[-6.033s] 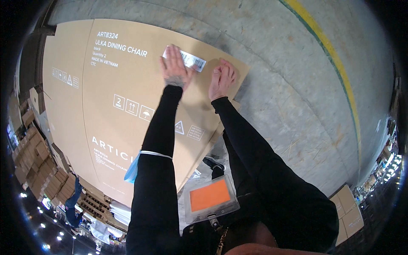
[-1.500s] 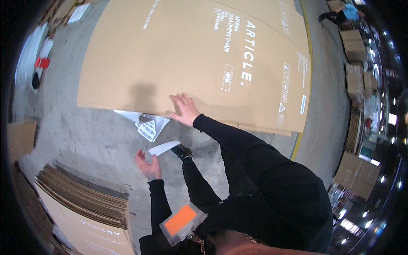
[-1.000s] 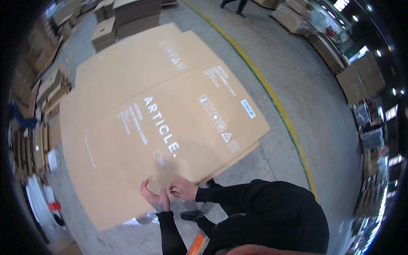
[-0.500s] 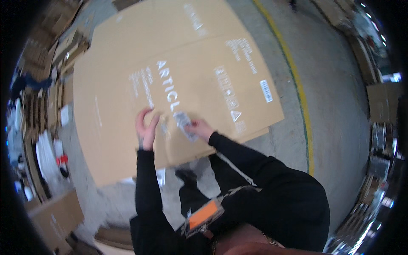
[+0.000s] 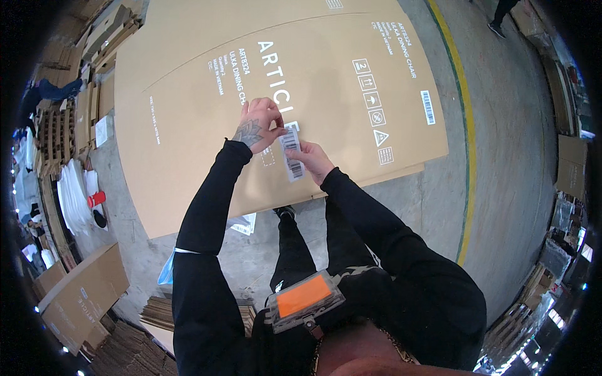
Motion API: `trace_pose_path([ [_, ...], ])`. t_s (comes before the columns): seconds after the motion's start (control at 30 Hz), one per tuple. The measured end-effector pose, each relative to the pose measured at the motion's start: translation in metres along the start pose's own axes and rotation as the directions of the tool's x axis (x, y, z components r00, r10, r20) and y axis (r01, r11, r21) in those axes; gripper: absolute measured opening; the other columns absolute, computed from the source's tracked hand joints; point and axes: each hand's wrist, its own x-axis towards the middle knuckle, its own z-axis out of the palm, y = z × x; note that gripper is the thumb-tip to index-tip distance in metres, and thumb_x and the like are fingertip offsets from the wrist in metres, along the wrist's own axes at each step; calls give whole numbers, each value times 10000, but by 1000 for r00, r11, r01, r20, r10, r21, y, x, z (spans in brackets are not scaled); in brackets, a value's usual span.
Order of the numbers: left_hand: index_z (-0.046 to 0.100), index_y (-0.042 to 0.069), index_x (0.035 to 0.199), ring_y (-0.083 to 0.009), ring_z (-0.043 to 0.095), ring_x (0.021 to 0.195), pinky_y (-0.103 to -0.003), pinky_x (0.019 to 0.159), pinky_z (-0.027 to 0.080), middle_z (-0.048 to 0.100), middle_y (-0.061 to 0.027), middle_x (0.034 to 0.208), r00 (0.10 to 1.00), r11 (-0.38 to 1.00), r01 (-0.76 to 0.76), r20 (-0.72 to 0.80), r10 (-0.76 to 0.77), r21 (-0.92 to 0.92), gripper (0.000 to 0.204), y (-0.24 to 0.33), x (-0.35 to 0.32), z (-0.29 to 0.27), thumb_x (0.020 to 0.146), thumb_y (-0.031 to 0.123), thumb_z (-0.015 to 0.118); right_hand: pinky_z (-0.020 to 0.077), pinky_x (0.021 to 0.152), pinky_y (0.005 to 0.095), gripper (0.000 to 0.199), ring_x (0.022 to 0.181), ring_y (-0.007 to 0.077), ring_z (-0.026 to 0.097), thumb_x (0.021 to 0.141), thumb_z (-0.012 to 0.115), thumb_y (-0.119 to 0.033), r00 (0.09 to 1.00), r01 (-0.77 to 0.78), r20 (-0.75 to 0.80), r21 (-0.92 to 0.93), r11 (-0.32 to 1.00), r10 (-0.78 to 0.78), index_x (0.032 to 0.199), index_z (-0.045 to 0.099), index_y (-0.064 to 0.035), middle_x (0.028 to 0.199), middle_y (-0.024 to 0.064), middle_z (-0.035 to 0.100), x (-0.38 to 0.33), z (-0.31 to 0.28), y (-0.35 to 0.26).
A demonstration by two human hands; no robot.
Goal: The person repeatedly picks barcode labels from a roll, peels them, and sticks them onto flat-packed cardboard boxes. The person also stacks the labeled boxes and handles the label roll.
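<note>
A white barcode label strip (image 5: 293,168) is held just above a large flat brown cardboard sheet (image 5: 182,125). My right hand (image 5: 313,161) pinches the strip along its right side, thumb on top. At the strip's far end, my left hand (image 5: 258,124) is closed, its thumb and fingertips meeting at the label's corner. A tattoo covers the back of that hand. The cardboard carries white print, handling symbols and another barcode sticker (image 5: 427,108) toward its right edge. Part of the print lies hidden under my hands.
Concrete floor with a yellow line (image 5: 465,125) runs along the right. Wooden pallets (image 5: 58,135) and white wrapped material (image 5: 76,194) stand at the left. A brown carton (image 5: 88,294) sits at the lower left. Another person's legs (image 5: 501,15) show at the far right.
My left hand, open and apart from the label before, has moved right and closed at its far end. The label is now straightened out. The view has shifted.
</note>
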Motion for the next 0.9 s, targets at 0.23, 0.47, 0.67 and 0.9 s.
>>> trace_pose_path([
  [0.23, 648, 96, 787, -249, 458, 1262, -657, 1153, 147, 540, -38, 1057, 921, 910, -286, -178, 348, 299, 95, 14, -36, 20, 758, 175, 691, 491, 868, 304, 524, 947, 127, 616, 797, 821, -252, 988, 150, 62, -288, 946, -138, 1204, 563, -45, 1056, 36, 653, 39, -7, 38],
  [0.47, 638, 135, 762, -311, 404, 1312, -651, 1135, 171, 527, -41, 1088, 962, 984, -113, -232, 143, 138, 160, 2, -34, -21, 704, 144, 787, 484, 961, 330, 688, 1025, 180, 608, 753, 861, -228, 994, 55, -66, -337, 940, -82, 1278, 468, -21, 1118, 73, 611, 32, -30, 90],
  [0.67, 681, 106, 766, -281, 446, 1204, -610, 1078, 239, 530, -53, 1091, 997, 998, -15, -79, 11, -61, 145, -49, -28, -15, 752, 217, 774, 504, 925, 299, 475, 972, 157, 626, 850, 731, -37, 999, 36, 24, 41, 999, -37, 1256, 485, -54, 1001, 44, 622, 24, -7, 99],
  [0.9, 699, 105, 787, -268, 460, 1158, -465, 1027, 297, 549, -59, 1102, 998, 992, -7, 61, 15, -124, 154, -72, -14, -10, 777, 247, 758, 515, 831, 296, 349, 879, 145, 637, 898, 682, -57, 966, 134, -242, 168, 977, -91, 1197, 504, -45, 928, 38, 623, 32, 3, 95],
])
